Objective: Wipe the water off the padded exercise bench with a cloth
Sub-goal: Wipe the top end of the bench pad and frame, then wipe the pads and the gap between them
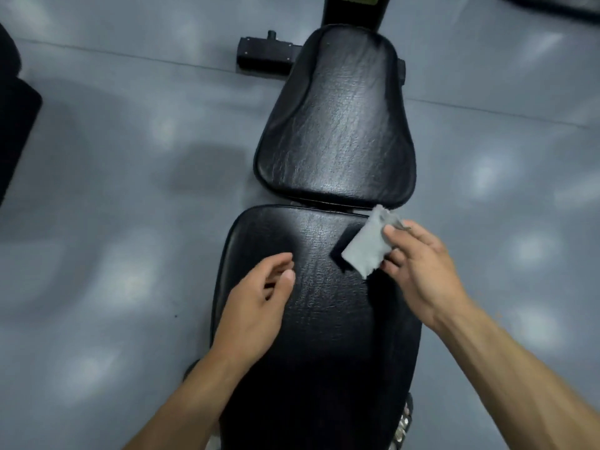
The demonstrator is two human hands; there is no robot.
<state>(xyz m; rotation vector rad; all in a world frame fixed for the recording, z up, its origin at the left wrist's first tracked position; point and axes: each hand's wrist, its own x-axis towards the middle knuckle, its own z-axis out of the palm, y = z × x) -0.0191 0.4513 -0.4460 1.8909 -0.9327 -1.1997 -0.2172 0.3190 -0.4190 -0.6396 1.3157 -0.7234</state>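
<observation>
A black padded exercise bench runs up the middle of the view, with a long near pad [324, 306] and a tapered far pad [337, 125] split by a narrow gap. My right hand [418, 271] pinches a small folded grey cloth [367, 245] between thumb and fingers just above the near pad's far right corner. Over the left side of the near pad hovers my left hand [256, 303], fingers loosely curled and holding nothing. Both pads shine; I cannot tell where water lies on them.
Grey glossy floor [123, 196] surrounds the bench. A black frame foot [264, 55] sticks out left of the far pad, and an upright post [354, 8] rises beyond it. Dark equipment [13, 118] stands at the left edge.
</observation>
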